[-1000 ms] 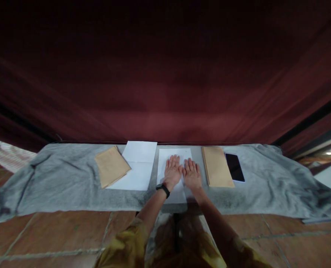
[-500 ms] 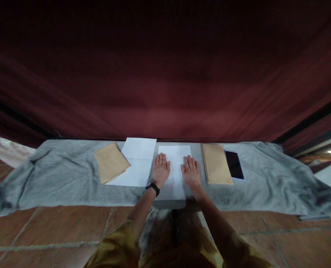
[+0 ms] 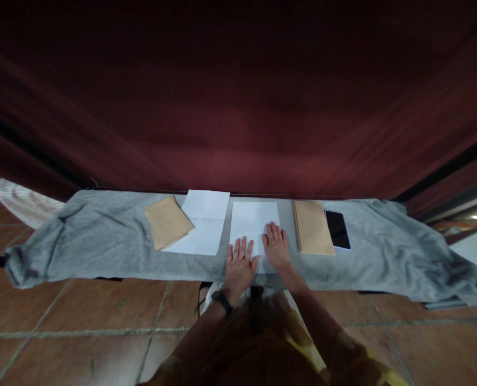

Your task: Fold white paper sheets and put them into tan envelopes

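A white sheet of paper (image 3: pixel 254 217) lies flat in front of me on the grey cloth. My left hand (image 3: pixel 240 265) rests palm down over its near left part, fingers spread, with a dark band on the wrist. Farther up, at the sheet's right edge, my right hand (image 3: pixel 276 246) lies flat with its fingers stretched out. Neither hand grips anything. To the left is a creased white paper (image 3: pixel 208 225), partly covered by brown envelopes (image 3: pixel 168 222). A stack of brown envelopes (image 3: pixel 314 228) lies right of my right hand.
Beside the right stack lies a dark-screened phone (image 3: pixel 337 229). The grey cloth (image 3: pixel 109 236) drapes over a long narrow surface. Behind it stands a dark red curtain-like backdrop (image 3: pixel 238 134). Brown floor tiles (image 3: pixel 101 311) show below.
My left hand has slid toward me, down to the near part of the sheet. My right hand stays flat near the right edge. The whole view has shifted slightly.
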Demonstrator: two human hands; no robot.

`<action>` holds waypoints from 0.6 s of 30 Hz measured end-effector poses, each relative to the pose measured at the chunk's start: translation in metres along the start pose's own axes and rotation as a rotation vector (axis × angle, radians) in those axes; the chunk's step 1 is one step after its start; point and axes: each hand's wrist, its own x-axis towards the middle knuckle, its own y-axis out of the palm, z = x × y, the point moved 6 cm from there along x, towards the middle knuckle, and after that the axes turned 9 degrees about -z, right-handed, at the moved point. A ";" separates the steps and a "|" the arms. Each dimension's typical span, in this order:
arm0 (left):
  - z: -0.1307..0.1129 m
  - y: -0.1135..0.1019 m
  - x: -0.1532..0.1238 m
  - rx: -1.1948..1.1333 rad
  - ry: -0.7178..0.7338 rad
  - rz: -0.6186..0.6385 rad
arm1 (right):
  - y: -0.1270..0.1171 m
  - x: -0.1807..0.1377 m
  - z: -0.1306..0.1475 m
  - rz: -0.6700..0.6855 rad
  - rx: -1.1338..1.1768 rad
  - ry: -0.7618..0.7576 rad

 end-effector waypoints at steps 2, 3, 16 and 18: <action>0.001 0.000 -0.001 -0.011 -0.006 0.004 | -0.002 -0.021 0.009 0.010 0.024 -0.077; 0.003 0.000 -0.002 -0.014 -0.025 0.005 | -0.003 -0.031 0.011 0.011 0.035 -0.110; 0.093 0.008 0.052 -0.742 -0.841 -0.086 | -0.021 -0.042 -0.044 -0.126 0.141 0.116; 0.103 0.011 0.062 -0.811 -0.898 -0.090 | -0.021 -0.026 -0.050 -0.102 0.179 0.190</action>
